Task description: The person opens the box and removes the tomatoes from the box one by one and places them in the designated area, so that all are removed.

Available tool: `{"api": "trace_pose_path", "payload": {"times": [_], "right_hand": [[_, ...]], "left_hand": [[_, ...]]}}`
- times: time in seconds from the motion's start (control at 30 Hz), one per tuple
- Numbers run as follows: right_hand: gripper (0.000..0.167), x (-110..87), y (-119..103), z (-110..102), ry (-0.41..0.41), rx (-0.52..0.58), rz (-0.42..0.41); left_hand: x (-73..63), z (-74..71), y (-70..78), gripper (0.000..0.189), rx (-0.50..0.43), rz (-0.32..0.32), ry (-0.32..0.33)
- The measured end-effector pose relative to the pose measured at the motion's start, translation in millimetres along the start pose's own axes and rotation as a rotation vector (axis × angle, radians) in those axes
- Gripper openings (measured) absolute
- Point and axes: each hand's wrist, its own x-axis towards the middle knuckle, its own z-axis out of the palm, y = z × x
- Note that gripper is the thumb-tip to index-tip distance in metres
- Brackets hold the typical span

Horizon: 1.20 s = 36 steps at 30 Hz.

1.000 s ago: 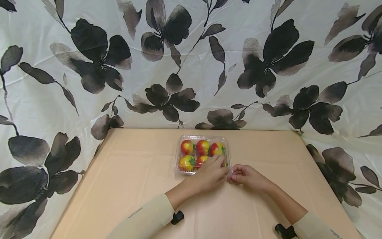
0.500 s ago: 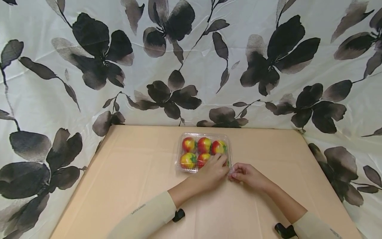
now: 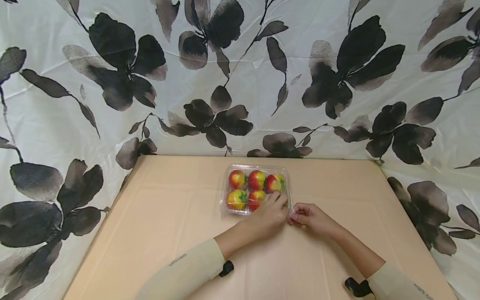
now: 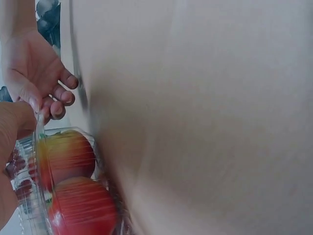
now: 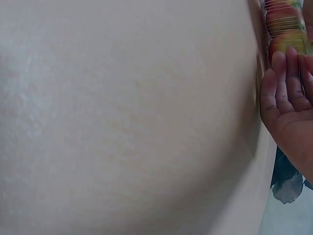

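A clear plastic clamshell container [image 3: 258, 167] with several red-and-yellow fruits [image 3: 256, 180] inside lies at the back middle of the table. My left hand [image 3: 268, 213] reaches over its front right part, fingers bent at the lid's corner and hiding some fruit. In the left wrist view, its thumb side [image 4: 10, 132] is at the lid edge. My right hand [image 3: 308, 217] pinches the container's front right corner between thumb and forefinger; its other fingers are loosely bent. The right wrist view shows this hand's palm [image 5: 288, 122] beside the container.
The container stands on a light tan table [image 3: 180, 200]. A white cloth with dark printed flowers [image 3: 210, 121] hangs behind the table and along its sides. Black wrist cameras [image 3: 226, 268] sit at both sleeve cuffs.
The head view has shifted slightly. Both hands stay at the container's front right corner, with hardly any visible movement, and the container looks unmoved.
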Motion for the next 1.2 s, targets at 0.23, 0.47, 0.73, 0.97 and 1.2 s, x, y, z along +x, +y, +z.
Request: {"api": "trace_pose_path", "payload": {"times": [0.23, 0.47, 0.73, 0.97, 1.2], "right_hand": [[0.018, -1.1, -2.0, 0.8, 0.014, -0.022, 0.026], [0.020, -3.9, -3.4, 5.0, 0.024, -0.030, 0.020], [0.021, -3.5, -3.7, 10.9, 0.035, 0.011, 0.000], [0.018, -5.8, -6.6, 15.0, 0.043, 0.005, -0.014], [0.016, -6.5, -6.2, 18.7, 0.079, -0.025, -0.014]], "left_hand": [[0.9, 0.0, 5.0, 0.009, 0.061, 0.003, -0.014], [-1.3, 0.3, 7.5, 0.013, 0.101, 0.039, -0.006], [-5.2, 3.7, 12.3, 0.011, 0.180, 0.019, 0.061], [-6.5, 3.2, 17.7, 0.020, 0.325, 0.052, 0.080], [-7.1, 4.3, 17.7, 0.016, 0.251, 0.010, 0.091]]}}
